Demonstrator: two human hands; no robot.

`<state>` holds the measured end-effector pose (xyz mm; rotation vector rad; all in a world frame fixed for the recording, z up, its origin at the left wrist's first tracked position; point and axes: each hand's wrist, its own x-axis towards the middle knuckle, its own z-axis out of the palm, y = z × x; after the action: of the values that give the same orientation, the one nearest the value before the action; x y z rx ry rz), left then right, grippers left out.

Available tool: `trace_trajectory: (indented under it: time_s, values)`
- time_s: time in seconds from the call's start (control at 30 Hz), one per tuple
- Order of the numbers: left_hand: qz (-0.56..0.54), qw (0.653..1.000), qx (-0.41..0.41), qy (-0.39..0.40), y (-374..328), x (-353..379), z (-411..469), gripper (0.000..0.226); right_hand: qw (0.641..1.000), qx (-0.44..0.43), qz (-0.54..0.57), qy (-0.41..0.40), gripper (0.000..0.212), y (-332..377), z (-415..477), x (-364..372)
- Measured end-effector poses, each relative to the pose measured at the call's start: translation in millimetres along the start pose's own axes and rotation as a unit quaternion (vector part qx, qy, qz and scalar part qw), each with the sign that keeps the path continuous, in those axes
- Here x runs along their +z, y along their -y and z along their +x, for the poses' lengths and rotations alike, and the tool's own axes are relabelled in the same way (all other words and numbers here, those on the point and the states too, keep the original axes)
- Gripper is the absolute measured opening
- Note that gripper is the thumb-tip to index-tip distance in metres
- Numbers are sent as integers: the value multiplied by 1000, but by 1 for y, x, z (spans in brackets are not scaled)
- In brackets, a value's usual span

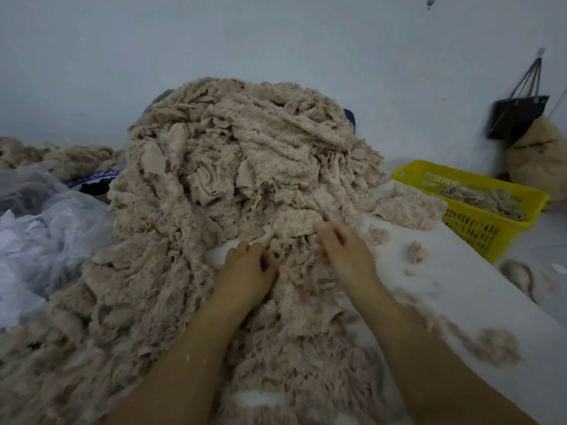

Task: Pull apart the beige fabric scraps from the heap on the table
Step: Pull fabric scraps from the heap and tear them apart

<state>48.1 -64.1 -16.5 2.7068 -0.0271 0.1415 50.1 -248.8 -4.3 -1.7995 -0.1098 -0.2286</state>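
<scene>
Beige fleece heap [245, 154] | your left hand [245, 268] and right hand [346, 256] curl fingers round scraps [291, 240] at its foot | close together to part them.

**Head-worn wide-angle view, aimed forward and down over the table**

The camera sat above and just behind the person's forearms, which entered from the bottom edge and led to the left hand [245, 265] and right hand [345, 251] near the middle of the frame, close to the lens. It faced the heap [245, 148] head-on, which filled the centre, while the white table [445, 286] ran off to the lower right. The wide lens also took in the wall [276, 41] across the top, a yellow basket [472, 231] at the right, a black bag [518, 118] hanging far right, and plastic sheeting [46, 234] at the left edge.
</scene>
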Motion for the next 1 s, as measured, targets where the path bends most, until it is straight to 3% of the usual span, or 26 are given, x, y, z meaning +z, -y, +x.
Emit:
trace_trajectory:
  time_s: [0.1, 0.17, 0.23, 0.3, 0.4, 0.47, 0.57, 0.67, 0.77, 0.83, 0.93, 1.0]
  values:
    - [-148, 987, 0, -61, 1, 0, 0, 19, 949, -93, -233, 194, 17, -7, -5, 14]
    - [-292, 951, -37, -95, 0, -4, 1, 22, 908, -119, -322, 241, 23, -8, -6, 18]
    - [-503, 856, -84, -86, -3, -9, 1, 22, 921, -107, -292, 235, 29, -4, -7, 17]
    - [-694, 709, -116, -55, -7, -15, 1, 20, 959, -76, -205, 181, 33, 2, -9, 12]
    - [-827, 547, -125, -39, -5, -23, 1, 19, 990, -28, -83, 108, 40, 8, -13, 8]
    - [-870, 477, -119, -31, -4, -27, 2, 17, 992, -34, -62, 102, 38, 10, -14, 8]
    - [-899, 421, -121, -22, 0, -32, 0, 26, 992, -62, -51, 99, 40, 9, -14, 8]
    - [-899, 415, -143, -6, 2, -34, -2, 38, 989, -69, -40, 124, 38, 4, -14, 9]
    - [-886, 444, -115, 59, -4, -33, -6, 25, 989, -59, -45, 131, 40, 4, -16, 13]
    - [-859, 496, -74, 107, -8, -30, -7, 23, 990, -66, -52, 116, 38, 5, -16, 14]
    - [-775, 619, -35, 124, -12, -23, -10, 18, 988, -90, -66, 111, 30, 5, -13, 16]
    - [-726, 675, -30, 126, -17, -18, -11, 24, 986, -81, -76, 126, 33, 1, -11, 19]
